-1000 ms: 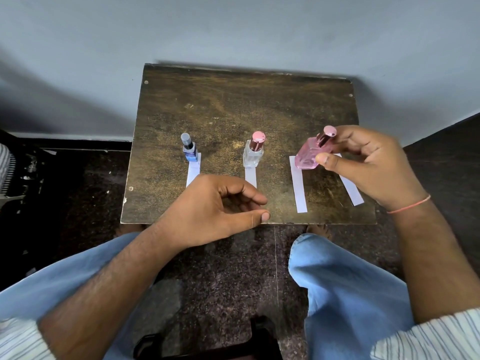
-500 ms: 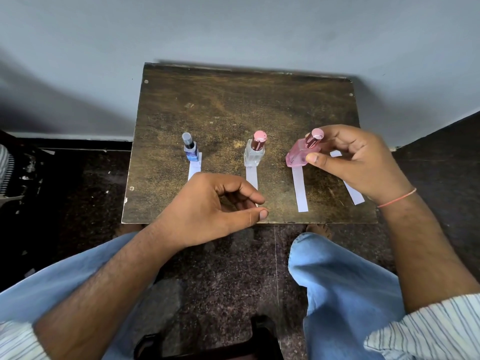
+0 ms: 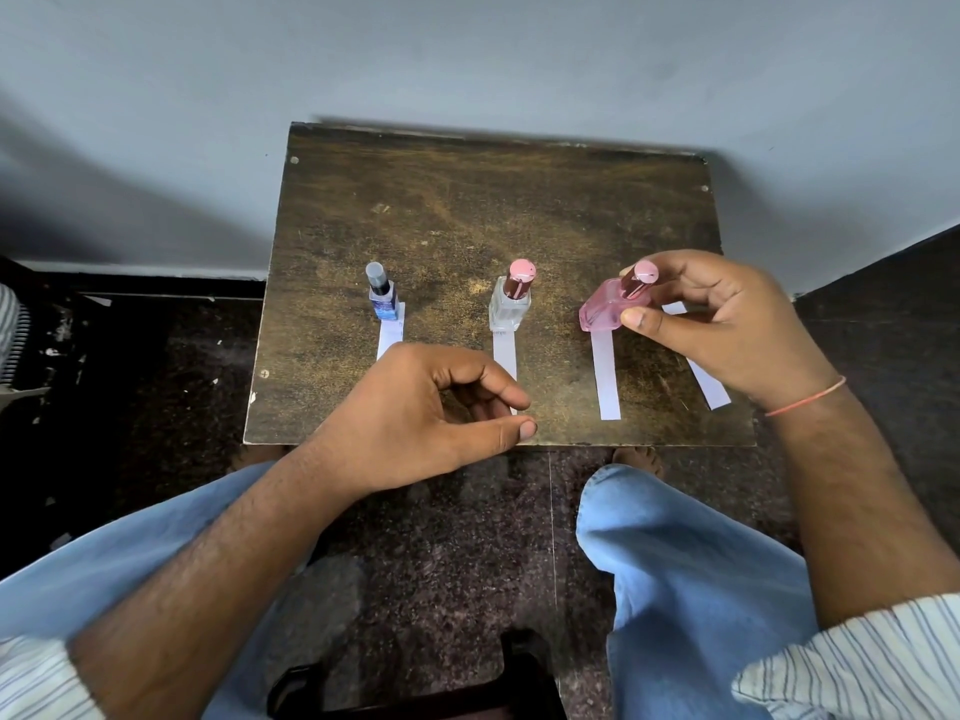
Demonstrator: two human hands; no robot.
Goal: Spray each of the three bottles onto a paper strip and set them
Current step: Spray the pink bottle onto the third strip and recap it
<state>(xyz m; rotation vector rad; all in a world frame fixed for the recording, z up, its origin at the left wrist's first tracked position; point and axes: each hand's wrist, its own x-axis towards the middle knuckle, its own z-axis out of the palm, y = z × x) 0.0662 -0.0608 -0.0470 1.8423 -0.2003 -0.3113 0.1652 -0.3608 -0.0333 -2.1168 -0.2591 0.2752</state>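
The right hand (image 3: 727,324), gripping the pink bottle (image 3: 610,309), has brought it down to its paper strip (image 3: 607,376) on the bench (image 3: 467,210), so the last bottle looks almost set, while the left hand (image 3: 426,413) hovers loosely curled and holds nothing.

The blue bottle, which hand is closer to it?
Left. The left hand sits just in front of the blue bottle; the right hand is far across, holding the pink bottle.

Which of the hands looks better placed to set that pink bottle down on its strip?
Right. The right hand already grips the pink bottle over its paper strip; the left hand holds nothing.
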